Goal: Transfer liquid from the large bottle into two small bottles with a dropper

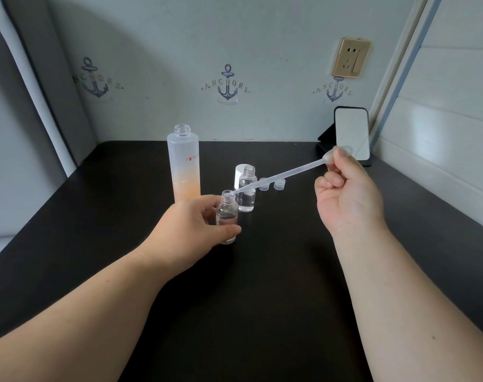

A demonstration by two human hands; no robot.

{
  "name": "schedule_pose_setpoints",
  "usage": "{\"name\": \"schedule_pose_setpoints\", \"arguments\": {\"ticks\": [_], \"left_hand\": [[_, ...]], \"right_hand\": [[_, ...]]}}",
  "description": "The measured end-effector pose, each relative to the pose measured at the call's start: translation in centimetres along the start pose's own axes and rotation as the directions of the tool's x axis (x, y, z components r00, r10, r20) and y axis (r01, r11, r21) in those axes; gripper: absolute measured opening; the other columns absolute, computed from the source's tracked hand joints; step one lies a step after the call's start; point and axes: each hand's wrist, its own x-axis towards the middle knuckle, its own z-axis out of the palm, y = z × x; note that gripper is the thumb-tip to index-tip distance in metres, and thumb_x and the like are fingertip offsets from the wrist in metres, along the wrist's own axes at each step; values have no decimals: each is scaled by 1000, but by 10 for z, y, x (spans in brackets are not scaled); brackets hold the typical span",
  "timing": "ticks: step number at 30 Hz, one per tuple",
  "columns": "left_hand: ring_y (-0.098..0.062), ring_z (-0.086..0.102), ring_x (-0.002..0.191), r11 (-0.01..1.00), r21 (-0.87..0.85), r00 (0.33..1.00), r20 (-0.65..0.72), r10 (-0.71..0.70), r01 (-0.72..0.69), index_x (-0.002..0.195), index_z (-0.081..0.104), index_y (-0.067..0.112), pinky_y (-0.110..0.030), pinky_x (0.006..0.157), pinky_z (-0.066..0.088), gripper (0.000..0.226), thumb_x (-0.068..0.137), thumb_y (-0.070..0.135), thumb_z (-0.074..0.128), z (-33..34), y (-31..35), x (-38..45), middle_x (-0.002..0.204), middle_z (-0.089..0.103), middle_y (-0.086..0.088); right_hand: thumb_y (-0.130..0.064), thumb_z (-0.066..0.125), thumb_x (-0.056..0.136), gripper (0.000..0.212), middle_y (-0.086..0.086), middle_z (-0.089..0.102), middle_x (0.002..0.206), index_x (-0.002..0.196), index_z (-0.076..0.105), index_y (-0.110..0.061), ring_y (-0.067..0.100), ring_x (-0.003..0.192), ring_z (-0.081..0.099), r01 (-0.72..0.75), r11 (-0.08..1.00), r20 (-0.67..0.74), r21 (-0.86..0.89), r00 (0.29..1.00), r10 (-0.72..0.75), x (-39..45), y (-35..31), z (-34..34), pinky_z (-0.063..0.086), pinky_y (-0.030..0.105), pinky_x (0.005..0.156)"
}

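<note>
My left hand grips a small clear bottle, uncapped and tilted slightly, with a little clear liquid inside. My right hand pinches the bulb of a long translucent dropper; its tip rests in the mouth of that small bottle. A second small clear bottle stands open just behind, partly filled. The tall frosted large bottle, open at the top, stands to the left with peach-tinted liquid in its lower part.
A white cap stands behind the second small bottle, and two small clear caps lie to its right on the dark table. A phone leans on a stand at the back right corner by the wall.
</note>
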Motion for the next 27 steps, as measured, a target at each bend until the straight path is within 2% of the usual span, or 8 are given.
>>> {"name": "schedule_pose_setpoints", "arguments": {"ticks": [11, 15, 19, 23, 25, 27], "left_hand": [[7, 68, 84, 1000, -2, 1000, 11, -10, 10, 93, 69, 46, -19, 74, 52, 21, 79, 38, 83, -1, 2, 0, 87, 72, 29], [10, 67, 85, 1000, 7, 1000, 13, -10, 10, 90, 66, 49, -15, 73, 50, 22, 79, 40, 83, -1, 2, 1, 88, 71, 32], [12, 65, 85, 1000, 16, 1000, 13, -4, 4, 88, 65, 50, -12, 69, 47, 23, 78, 40, 83, -2, 3, 0, 88, 70, 34], [12, 65, 84, 1000, 27, 1000, 5, 3, -3, 88, 66, 51, -13, 69, 46, 22, 79, 41, 83, -1, 2, 0, 87, 70, 34], [12, 65, 83, 999, 32, 1000, -4, 12, -12, 88, 65, 53, -12, 67, 46, 22, 79, 42, 83, -1, 1, -1, 86, 70, 34], [12, 65, 81, 999, 31, 1000, -20, 21, -20, 88, 66, 52, -8, 63, 44, 22, 79, 41, 83, -1, 0, -1, 84, 70, 33]], "right_hand": [[-7, 58, 101, 34, -2, 61, 74, 73, 74, -17, 5, 49, 37, 19, 1000, 75, -19, 997, -17, 3, 1, -1, 34, 16, 53], [-5, 54, 102, 41, 0, 59, 75, 68, 73, -18, 6, 48, 36, 14, 999, 53, -49, 999, -11, 2, 1, 1, 35, 17, 53], [-1, 51, 103, 36, 2, 59, 75, 74, 69, -14, 7, 47, 36, 23, 997, 25, -75, 999, -22, 1, 2, 1, 36, 18, 52], [-6, 54, 102, 43, -2, 63, 73, 67, 73, -19, 7, 50, 40, 47, 994, 24, -97, 999, -45, 1, 3, 0, 37, 18, 55], [-7, 56, 101, 36, -2, 65, 74, 72, 74, -17, 8, 54, 45, 51, 995, 9, -89, 999, -50, 1, 3, -1, 39, 19, 58], [-8, 60, 99, 21, 0, 67, 77, 84, 72, -13, 9, 58, 50, 46, 996, -23, -72, 999, -48, 1, 3, -1, 42, 20, 60]]}}
